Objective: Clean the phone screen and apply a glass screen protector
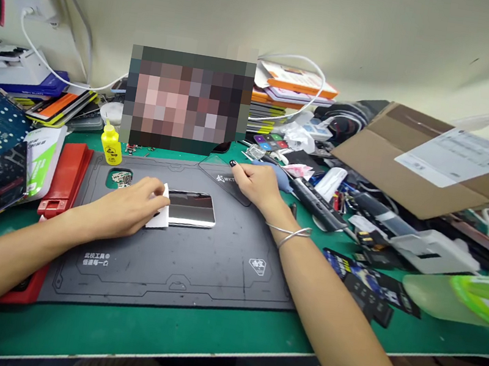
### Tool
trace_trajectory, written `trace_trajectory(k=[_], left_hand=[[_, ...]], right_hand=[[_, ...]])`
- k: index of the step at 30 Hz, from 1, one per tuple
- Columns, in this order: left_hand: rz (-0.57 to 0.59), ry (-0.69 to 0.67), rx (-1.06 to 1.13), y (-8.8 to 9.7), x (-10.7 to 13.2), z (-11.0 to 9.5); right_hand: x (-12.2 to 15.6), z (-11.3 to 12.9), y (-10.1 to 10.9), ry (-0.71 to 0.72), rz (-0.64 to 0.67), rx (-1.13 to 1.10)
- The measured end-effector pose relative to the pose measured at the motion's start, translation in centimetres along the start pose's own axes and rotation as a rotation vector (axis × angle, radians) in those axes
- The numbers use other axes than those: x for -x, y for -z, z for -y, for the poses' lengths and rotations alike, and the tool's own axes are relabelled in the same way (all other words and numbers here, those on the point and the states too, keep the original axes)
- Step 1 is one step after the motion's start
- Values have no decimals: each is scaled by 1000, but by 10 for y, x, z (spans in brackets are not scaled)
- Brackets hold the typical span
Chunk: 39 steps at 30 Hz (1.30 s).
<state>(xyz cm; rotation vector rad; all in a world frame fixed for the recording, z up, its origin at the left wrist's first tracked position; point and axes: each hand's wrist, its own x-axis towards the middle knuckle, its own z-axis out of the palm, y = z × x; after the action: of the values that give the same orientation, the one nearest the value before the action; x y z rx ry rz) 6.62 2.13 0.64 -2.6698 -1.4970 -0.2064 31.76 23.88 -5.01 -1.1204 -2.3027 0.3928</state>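
Note:
A phone [191,208] with a dark, glossy screen and a silver edge lies flat on the grey work mat [212,271]. My left hand [141,207] is at its left end, fingers closed on a white wipe [158,219] that covers that end of the phone. Whether the wipe is paper or cloth, I cannot tell. Beyond the phone, to the right, my right hand [259,186] is closed above the mat's printed corner. A small black tip [233,163] shows at its fingertips; the rest of it is hidden.
A yellow bottle [112,145] and a long red case [66,179] stand left of the mat. Tools and small parts crowd the right side, below a cardboard box [416,154]. A green-lidded container [463,296] lies near the right edge. Behind the mat, one patch is pixelated.

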Motion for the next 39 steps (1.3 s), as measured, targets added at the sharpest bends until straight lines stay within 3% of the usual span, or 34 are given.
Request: trace_trajectory(k=[4, 10, 16, 22, 33, 39], left_hand=[[-33, 31, -24, 0, -4, -3], [68, 31, -43, -12, -10, -8], [56, 57, -111, -15, -14, -2], [121, 40, -82, -18, -16, -2], [223, 112, -21, -12, -24, 1], [192, 157, 32, -12, -24, 2]], right_hand=[[0, 1, 0, -1, 3, -4], [0, 1, -1, 3, -1, -2], [-1, 1, 0, -5, 0, 6], [-1, 4, 2, -6, 5, 5], [0, 4, 1, -10, 18, -3], [-1, 4, 1, -12, 15, 1]])
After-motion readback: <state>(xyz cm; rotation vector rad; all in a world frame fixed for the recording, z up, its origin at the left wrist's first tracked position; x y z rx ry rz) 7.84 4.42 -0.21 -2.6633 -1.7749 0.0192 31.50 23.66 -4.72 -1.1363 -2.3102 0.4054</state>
